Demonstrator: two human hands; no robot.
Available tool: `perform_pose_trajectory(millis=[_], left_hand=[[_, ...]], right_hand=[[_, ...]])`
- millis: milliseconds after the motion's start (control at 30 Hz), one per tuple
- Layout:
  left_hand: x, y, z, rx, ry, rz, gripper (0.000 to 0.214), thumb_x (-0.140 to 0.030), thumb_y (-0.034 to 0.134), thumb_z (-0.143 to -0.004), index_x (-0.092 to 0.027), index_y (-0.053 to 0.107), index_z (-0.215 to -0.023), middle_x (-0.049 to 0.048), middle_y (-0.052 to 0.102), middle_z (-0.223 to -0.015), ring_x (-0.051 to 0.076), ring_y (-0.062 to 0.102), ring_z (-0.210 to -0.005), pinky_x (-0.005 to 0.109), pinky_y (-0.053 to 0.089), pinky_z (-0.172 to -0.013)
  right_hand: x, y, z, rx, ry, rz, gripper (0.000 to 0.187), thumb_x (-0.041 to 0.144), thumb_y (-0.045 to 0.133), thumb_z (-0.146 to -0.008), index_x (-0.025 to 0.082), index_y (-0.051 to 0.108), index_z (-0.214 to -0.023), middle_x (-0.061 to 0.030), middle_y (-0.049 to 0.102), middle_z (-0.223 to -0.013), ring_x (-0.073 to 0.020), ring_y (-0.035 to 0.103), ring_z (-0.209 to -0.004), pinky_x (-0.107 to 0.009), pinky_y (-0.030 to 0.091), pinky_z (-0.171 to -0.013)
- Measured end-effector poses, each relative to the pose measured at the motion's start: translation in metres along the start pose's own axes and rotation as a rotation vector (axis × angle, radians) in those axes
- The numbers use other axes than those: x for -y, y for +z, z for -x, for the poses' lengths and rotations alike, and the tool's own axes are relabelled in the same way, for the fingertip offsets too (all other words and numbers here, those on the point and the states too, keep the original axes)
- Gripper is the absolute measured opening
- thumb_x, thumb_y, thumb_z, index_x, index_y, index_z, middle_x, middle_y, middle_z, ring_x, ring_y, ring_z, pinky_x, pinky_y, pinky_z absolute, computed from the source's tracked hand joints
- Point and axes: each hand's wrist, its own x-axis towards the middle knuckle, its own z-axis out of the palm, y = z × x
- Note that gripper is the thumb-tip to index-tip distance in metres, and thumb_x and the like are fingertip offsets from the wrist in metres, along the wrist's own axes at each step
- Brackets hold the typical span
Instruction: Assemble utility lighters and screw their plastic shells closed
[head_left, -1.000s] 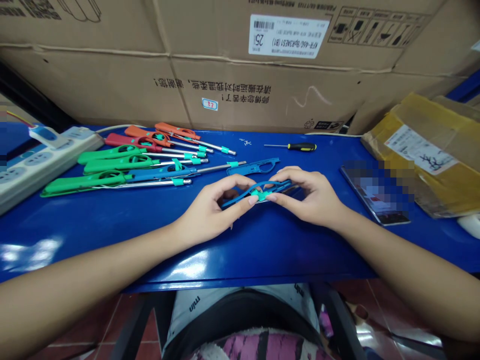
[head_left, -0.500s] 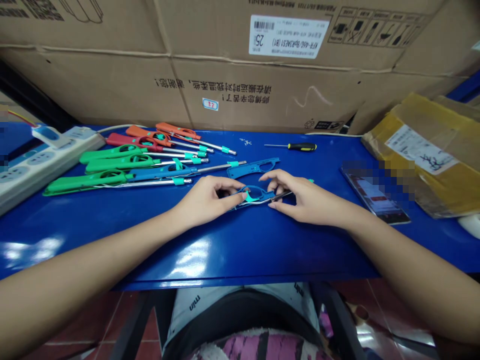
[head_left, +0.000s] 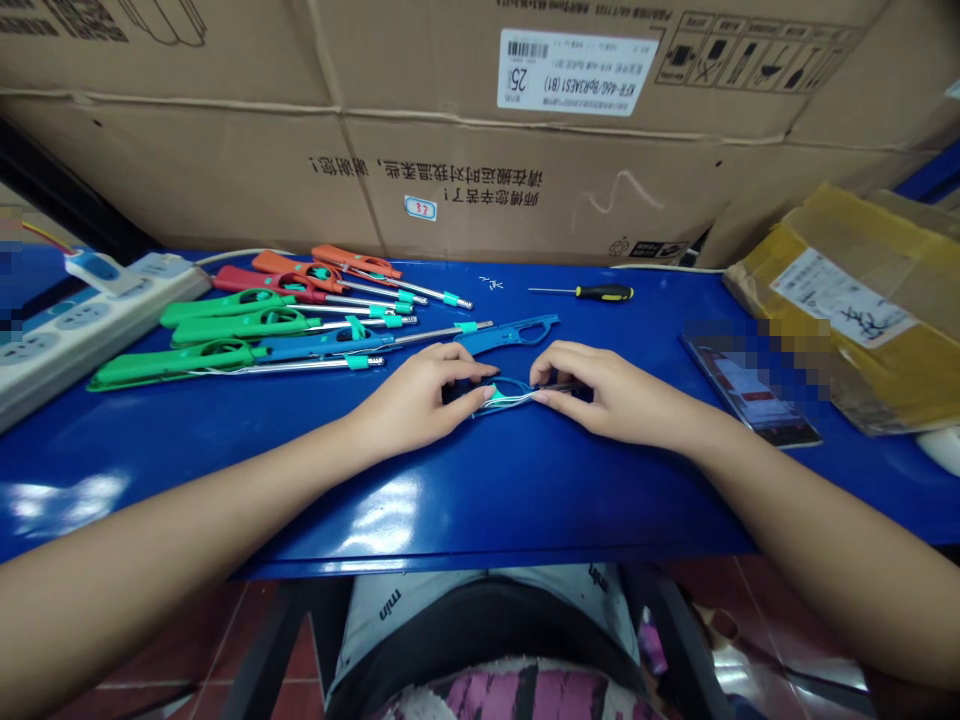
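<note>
over a blue table (head_left: 465,510), a blue lighter (head_left: 514,400) sits between the hands: the left hand (head_left: 411,402) pinches its handle end, the right hand (head_left: 626,395) pinches it farther along. a blue shell (head_left: 504,336) lies just beyond, more lighters (head_left: 304,346) leftward.

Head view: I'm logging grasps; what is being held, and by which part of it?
A blue lighter handle: the left grip holds it beside the green piece, the right grip toward its opposite end. The exact contacts are partly hidden.
</note>
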Motion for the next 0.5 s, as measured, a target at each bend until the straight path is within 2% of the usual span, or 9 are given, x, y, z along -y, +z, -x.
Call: perform_pose_trajectory(millis=[133, 300, 500], left_hand=[[0.0005, -0.0003, -0.0008, 0.009, 0.046, -0.026, 0.034, -0.037, 0.058, -0.097, -0.018, 0.074, -0.121, 0.0073, 0.064, -0.101, 0.019, 0.062, -0.088, 0.031, 0.051, -0.08], [0.0021, 0.0006, -0.0012, 0.013, 0.038, 0.011, 0.033, -0.034, 0.059, -0.096, -0.017, 0.074, -0.12, 0.0065, 0.063, -0.099, 0.017, 0.062, -0.082, 0.029, 0.051, -0.075], [0.0028, 0.0015, -0.0012, 0.01, 0.019, 0.057, 0.033, -0.034, 0.061, -0.095, -0.017, 0.075, -0.119, 0.0058, 0.063, -0.098, 0.015, 0.061, -0.079, 0.028, 0.049, -0.071]], right_hand=[[-0.0012, 0.0013, -0.0014, -0.025, -0.026, -0.016, 0.005, 0.022, 0.059, -0.097, 0.021, 0.064, -0.096, -0.0042, 0.065, -0.098, -0.0167, 0.06, -0.086, -0.03, 0.048, -0.077], [-0.0001, 0.002, -0.0025, -0.105, -0.022, -0.042, 0.006, 0.023, 0.063, -0.094, 0.02, 0.062, -0.089, -0.0022, 0.063, -0.09, -0.0148, 0.058, -0.08, -0.027, 0.046, -0.073], [-0.0021, 0.0056, -0.0046, -0.073, -0.035, -0.049, 0.006, 0.022, 0.066, -0.093, 0.019, 0.064, -0.087, -0.0025, 0.064, -0.089, -0.0149, 0.058, -0.079, -0.028, 0.046, -0.072]])
